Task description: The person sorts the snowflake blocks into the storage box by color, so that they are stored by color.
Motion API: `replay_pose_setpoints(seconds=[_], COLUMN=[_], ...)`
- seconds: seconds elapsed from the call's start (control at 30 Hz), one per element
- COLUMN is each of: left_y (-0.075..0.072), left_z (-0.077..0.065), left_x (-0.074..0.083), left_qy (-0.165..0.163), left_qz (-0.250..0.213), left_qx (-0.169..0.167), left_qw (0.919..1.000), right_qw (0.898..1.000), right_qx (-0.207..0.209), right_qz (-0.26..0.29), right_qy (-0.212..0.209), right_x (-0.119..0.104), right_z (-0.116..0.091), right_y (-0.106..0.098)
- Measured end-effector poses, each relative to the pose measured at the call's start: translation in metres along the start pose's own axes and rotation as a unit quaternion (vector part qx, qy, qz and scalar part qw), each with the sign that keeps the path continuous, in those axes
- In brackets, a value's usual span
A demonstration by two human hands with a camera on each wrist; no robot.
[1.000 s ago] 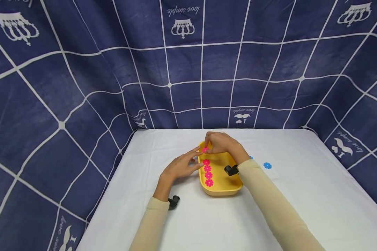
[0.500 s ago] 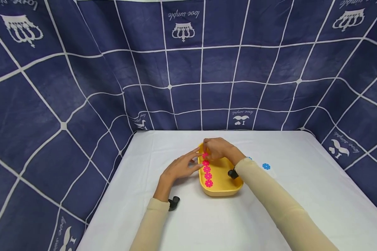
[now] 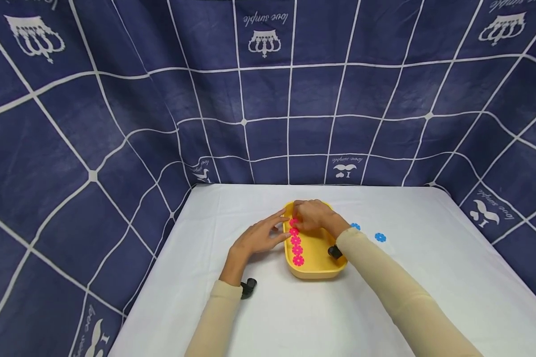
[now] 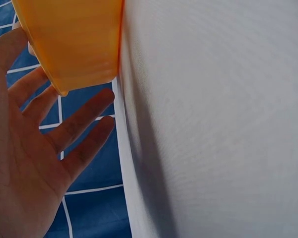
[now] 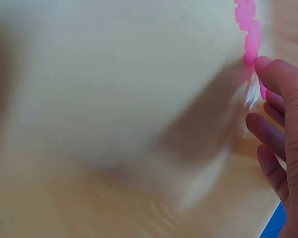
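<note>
A yellow tray (image 3: 318, 258) lies on the table with a row of pink flower-shaped pieces (image 3: 297, 245) along its left side. Inside its far left part, my right hand (image 3: 312, 214) pinches the farthest pink flower-shaped piece (image 3: 293, 222) between thumb and fingers, right at the end of the row. In the right wrist view, the thumb tip meets the pink row (image 5: 251, 34) close to the tray wall. My left hand (image 3: 258, 235) rests beside the left rim with fingers spread and extended, its thumb tip over the edge. The left wrist view shows this hand (image 4: 35, 148) by the tray's outer wall (image 4: 74, 44).
Two blue flower-shaped pieces lie on the white table right of the tray: one (image 3: 380, 237) in full sight, another (image 3: 355, 226) partly behind my right sleeve. A dark blue checked curtain (image 3: 268, 139) borders the table at the back and sides.
My right hand has moved toward me with the pink piece, closing the gap to the row. The left hand has stayed at the rim.
</note>
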State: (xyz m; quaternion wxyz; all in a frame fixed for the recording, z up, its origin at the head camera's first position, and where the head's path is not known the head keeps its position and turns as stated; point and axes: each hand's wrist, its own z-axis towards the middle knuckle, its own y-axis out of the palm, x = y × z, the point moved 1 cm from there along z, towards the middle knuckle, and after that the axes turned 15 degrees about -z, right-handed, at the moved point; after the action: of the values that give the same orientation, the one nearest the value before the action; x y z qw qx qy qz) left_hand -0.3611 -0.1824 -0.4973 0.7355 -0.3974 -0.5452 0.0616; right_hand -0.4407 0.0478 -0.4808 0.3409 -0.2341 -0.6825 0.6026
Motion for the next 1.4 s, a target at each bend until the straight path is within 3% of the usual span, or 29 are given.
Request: replay_pose_setpoints(seconds=[0.43, 0.8, 1.03, 1.4], left_y=[-0.004, -0.007, -0.005, 0.001], left_z=[0.001, 0.003, 0.002, -0.002], left_x=[0.003, 0.007, 0.005, 0.005], left_qy=[0.017, 0.009, 0.012, 0.0], left_qz=[-0.004, -0.007, -0.004, -0.003], left_qx=[0.002, 0.002, 0.002, -0.001], left_qw=[0.9998, 0.9999, 0.9999, 1.0], right_qw=[1.0, 0.996, 0.987, 0.962], right_qx=[0.014, 0.071, 0.082, 0.111], right_qz=[0.009, 0.057, 0.118, 0.207], right_qy=[-0.011, 0.016, 0.065, 0.136], right_x=[0.002, 0.003, 0.003, -0.001], right_z=[-0.002, -0.004, -0.015, -0.042], right_y=[0.0, -0.008, -0.013, -0.012])
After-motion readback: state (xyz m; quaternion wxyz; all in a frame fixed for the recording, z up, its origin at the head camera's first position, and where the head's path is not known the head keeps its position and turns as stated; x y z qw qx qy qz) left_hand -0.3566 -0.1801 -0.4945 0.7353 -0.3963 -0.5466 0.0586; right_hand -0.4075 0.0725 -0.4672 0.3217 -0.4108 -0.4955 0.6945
